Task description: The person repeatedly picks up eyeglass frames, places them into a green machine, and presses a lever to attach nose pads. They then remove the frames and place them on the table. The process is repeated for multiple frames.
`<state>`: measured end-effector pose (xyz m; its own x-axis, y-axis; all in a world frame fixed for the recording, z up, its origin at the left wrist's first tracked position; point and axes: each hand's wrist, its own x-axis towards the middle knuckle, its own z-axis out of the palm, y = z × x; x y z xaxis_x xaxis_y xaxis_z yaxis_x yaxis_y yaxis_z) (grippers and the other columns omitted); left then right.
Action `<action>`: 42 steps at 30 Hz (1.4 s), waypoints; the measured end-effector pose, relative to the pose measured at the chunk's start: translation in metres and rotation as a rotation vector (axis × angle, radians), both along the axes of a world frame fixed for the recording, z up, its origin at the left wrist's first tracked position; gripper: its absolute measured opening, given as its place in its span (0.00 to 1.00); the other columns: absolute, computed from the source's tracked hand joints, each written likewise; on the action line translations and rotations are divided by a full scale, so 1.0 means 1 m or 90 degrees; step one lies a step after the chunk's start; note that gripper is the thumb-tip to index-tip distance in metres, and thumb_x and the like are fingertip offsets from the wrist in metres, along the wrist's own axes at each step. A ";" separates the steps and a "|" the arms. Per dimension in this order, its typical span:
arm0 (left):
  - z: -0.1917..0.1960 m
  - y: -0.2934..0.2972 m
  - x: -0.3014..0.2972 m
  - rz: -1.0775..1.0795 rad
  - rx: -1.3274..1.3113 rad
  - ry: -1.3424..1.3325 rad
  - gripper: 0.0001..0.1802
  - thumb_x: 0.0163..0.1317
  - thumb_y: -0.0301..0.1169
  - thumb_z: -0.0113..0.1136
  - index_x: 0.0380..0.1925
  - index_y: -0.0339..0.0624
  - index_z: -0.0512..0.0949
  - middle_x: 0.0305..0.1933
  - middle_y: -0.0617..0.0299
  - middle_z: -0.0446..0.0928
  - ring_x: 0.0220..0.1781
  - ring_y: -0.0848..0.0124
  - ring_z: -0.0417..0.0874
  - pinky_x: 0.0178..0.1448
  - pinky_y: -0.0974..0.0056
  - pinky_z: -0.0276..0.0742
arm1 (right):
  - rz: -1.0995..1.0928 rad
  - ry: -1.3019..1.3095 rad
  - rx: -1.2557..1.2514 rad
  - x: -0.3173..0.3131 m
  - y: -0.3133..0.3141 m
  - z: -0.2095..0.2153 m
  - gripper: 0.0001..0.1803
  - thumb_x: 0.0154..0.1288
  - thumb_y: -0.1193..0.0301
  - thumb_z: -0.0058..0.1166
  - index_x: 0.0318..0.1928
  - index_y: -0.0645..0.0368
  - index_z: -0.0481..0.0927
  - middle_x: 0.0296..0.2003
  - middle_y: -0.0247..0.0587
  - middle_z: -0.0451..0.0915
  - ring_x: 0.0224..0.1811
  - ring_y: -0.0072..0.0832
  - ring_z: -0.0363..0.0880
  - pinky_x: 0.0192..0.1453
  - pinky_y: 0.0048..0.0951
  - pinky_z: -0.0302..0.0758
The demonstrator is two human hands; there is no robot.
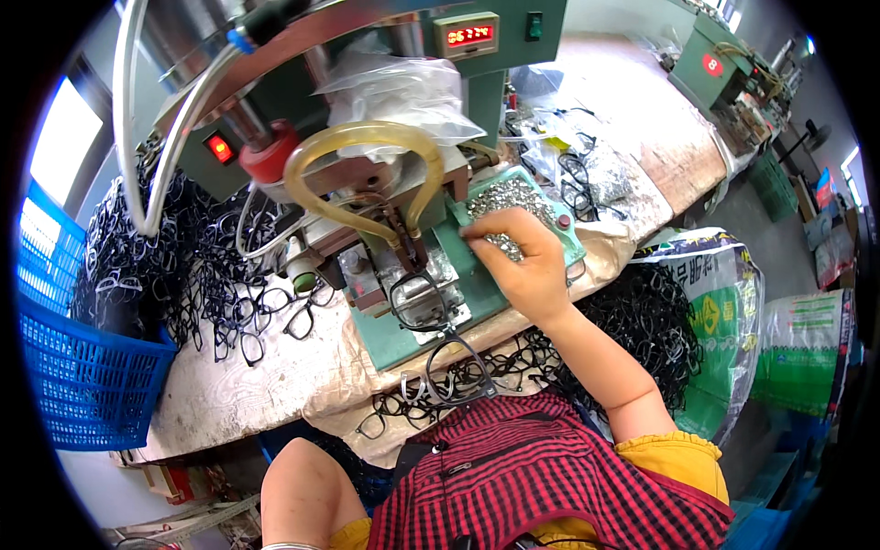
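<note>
My right hand reaches over a green tray heaped with small silvery metal pieces. Thumb and fingertips come together at the left of the heap, and whatever they pinch is too small to make out. Only the bent left arm shows at the lower edge; its hand is out of view. To the left of my right hand, a black glasses frame sits at the metal fixture of a green press machine. Just below it, another dark glasses frame is at the table's near edge.
A yellowish hose loops over the fixture. Black glasses frames pile up at left beside a blue basket. More dark frames fill an open sack at right. A plastic bag hangs on the machine.
</note>
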<state>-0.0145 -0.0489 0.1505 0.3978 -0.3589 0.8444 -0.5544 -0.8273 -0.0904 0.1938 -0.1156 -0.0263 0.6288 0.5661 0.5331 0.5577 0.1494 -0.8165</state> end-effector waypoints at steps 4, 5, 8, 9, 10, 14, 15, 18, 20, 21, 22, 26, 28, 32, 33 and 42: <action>0.001 0.003 -0.003 -0.014 -0.004 0.001 0.08 0.65 0.22 0.60 0.43 0.36 0.83 0.47 0.59 0.82 0.47 0.68 0.80 0.54 0.65 0.74 | 0.056 0.083 0.031 -0.017 0.025 0.001 0.11 0.59 0.79 0.63 0.43 0.64 0.82 0.38 0.40 0.86 0.45 0.26 0.84 0.52 0.28 0.77; -0.002 0.005 -0.008 -0.012 -0.010 -0.011 0.08 0.65 0.23 0.60 0.43 0.36 0.83 0.47 0.59 0.82 0.47 0.68 0.80 0.54 0.66 0.74 | 0.061 0.151 0.037 -0.020 0.027 0.000 0.12 0.59 0.80 0.63 0.45 0.64 0.81 0.38 0.40 0.85 0.45 0.26 0.84 0.52 0.28 0.77; -0.015 0.027 -0.048 0.098 -0.096 -0.162 0.08 0.66 0.23 0.60 0.42 0.35 0.83 0.46 0.59 0.81 0.46 0.69 0.79 0.53 0.67 0.74 | 0.098 0.225 0.089 -0.027 0.027 -0.004 0.20 0.59 0.78 0.64 0.52 0.66 0.77 0.38 0.38 0.84 0.45 0.23 0.83 0.52 0.26 0.77; -0.030 0.040 -0.062 0.192 -0.171 -0.243 0.08 0.66 0.23 0.60 0.42 0.35 0.83 0.46 0.59 0.81 0.46 0.69 0.79 0.53 0.67 0.74 | 0.117 0.273 0.115 -0.031 0.030 -0.005 0.21 0.59 0.78 0.64 0.52 0.66 0.76 0.38 0.38 0.84 0.44 0.23 0.83 0.53 0.26 0.77; -0.046 0.057 -0.069 0.328 -0.293 -0.301 0.07 0.66 0.23 0.60 0.42 0.35 0.84 0.46 0.59 0.81 0.46 0.69 0.79 0.52 0.68 0.74 | 0.128 0.283 0.111 -0.032 0.031 -0.005 0.22 0.59 0.79 0.64 0.54 0.67 0.75 0.43 0.38 0.82 0.45 0.22 0.82 0.53 0.26 0.76; -0.185 0.172 -0.069 0.512 -0.678 0.074 0.11 0.63 0.23 0.65 0.45 0.41 0.84 0.43 0.61 0.79 0.42 0.70 0.77 0.50 0.69 0.72 | 0.164 0.277 0.123 -0.031 0.030 -0.001 0.24 0.59 0.80 0.64 0.56 0.67 0.73 0.45 0.39 0.83 0.47 0.22 0.82 0.56 0.25 0.74; -0.234 0.193 -0.080 0.637 -0.535 0.214 0.15 0.59 0.23 0.69 0.47 0.45 0.85 0.41 0.61 0.77 0.40 0.68 0.76 0.48 0.67 0.74 | 0.191 0.303 0.126 -0.037 0.034 0.003 0.25 0.60 0.80 0.63 0.57 0.67 0.72 0.45 0.39 0.83 0.48 0.22 0.81 0.56 0.25 0.74; -0.301 0.194 -0.065 0.746 -0.516 0.441 0.21 0.47 0.27 0.76 0.44 0.56 0.87 0.45 0.53 0.76 0.47 0.54 0.76 0.53 0.53 0.74 | 0.199 0.349 0.134 -0.043 0.036 0.010 0.27 0.60 0.80 0.62 0.60 0.66 0.70 0.47 0.42 0.84 0.51 0.24 0.81 0.59 0.27 0.74; -0.305 0.183 -0.055 0.792 -0.322 0.370 0.12 0.53 0.28 0.70 0.39 0.47 0.83 0.45 0.52 0.77 0.46 0.51 0.76 0.52 0.51 0.73 | 0.184 0.375 0.151 -0.051 0.028 0.020 0.27 0.60 0.80 0.62 0.60 0.67 0.70 0.47 0.43 0.84 0.51 0.25 0.82 0.59 0.28 0.74; -0.302 0.177 -0.055 0.809 -0.249 0.355 0.09 0.55 0.27 0.67 0.38 0.44 0.82 0.45 0.51 0.77 0.45 0.50 0.77 0.50 0.52 0.74 | 0.184 0.388 0.155 -0.056 0.025 0.026 0.28 0.60 0.80 0.62 0.61 0.67 0.69 0.47 0.44 0.84 0.52 0.26 0.82 0.60 0.28 0.74; -0.300 0.174 -0.057 0.788 -0.271 0.341 0.08 0.57 0.26 0.66 0.38 0.42 0.81 0.44 0.51 0.77 0.43 0.50 0.77 0.48 0.52 0.74 | 0.178 0.325 0.108 -0.056 0.016 0.030 0.27 0.61 0.77 0.62 0.61 0.67 0.72 0.49 0.43 0.84 0.54 0.27 0.82 0.61 0.30 0.74; -0.263 0.154 -0.071 0.645 -0.520 0.153 0.03 0.64 0.19 0.59 0.36 0.35 0.79 0.41 0.51 0.83 0.42 0.53 0.83 0.48 0.55 0.78 | 0.083 0.013 -0.094 -0.017 -0.031 0.024 0.21 0.59 0.73 0.65 0.54 0.62 0.81 0.49 0.42 0.85 0.53 0.37 0.81 0.60 0.38 0.75; -0.223 0.118 -0.071 0.533 -0.571 0.011 0.03 0.66 0.19 0.59 0.36 0.35 0.81 0.43 0.50 0.85 0.44 0.55 0.86 0.52 0.56 0.80 | -0.167 -0.190 -0.255 0.013 -0.061 -0.009 0.17 0.56 0.72 0.67 0.47 0.60 0.84 0.44 0.43 0.84 0.51 0.42 0.80 0.59 0.42 0.74; -0.160 0.065 -0.040 0.206 -0.318 0.073 0.03 0.58 0.26 0.66 0.32 0.45 0.86 0.43 0.55 0.88 0.45 0.56 0.87 0.66 0.47 0.72 | -0.346 -0.289 -0.293 0.035 -0.066 -0.072 0.12 0.53 0.72 0.68 0.39 0.59 0.84 0.37 0.45 0.83 0.48 0.45 0.77 0.55 0.44 0.74; -0.151 0.055 -0.026 0.146 -0.306 0.124 0.07 0.55 0.27 0.66 0.34 0.47 0.88 0.45 0.59 0.88 0.46 0.57 0.87 0.69 0.45 0.68 | -0.324 -0.287 -0.261 0.040 -0.058 -0.077 0.09 0.54 0.73 0.68 0.36 0.59 0.83 0.35 0.44 0.82 0.46 0.46 0.77 0.53 0.43 0.74; -0.151 0.050 0.015 0.090 -0.235 0.217 0.09 0.54 0.28 0.70 0.36 0.47 0.87 0.44 0.61 0.89 0.40 0.65 0.85 0.65 0.48 0.72 | -0.269 -0.261 -0.225 0.053 -0.020 -0.061 0.06 0.55 0.70 0.66 0.33 0.53 0.85 0.39 0.39 0.83 0.51 0.44 0.78 0.54 0.42 0.75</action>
<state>0.0010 0.0013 -0.0008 0.6956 0.0156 0.7182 -0.3817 -0.8390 0.3878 0.2473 -0.1356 -0.0873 0.6211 0.5002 0.6034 0.7837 -0.3865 -0.4863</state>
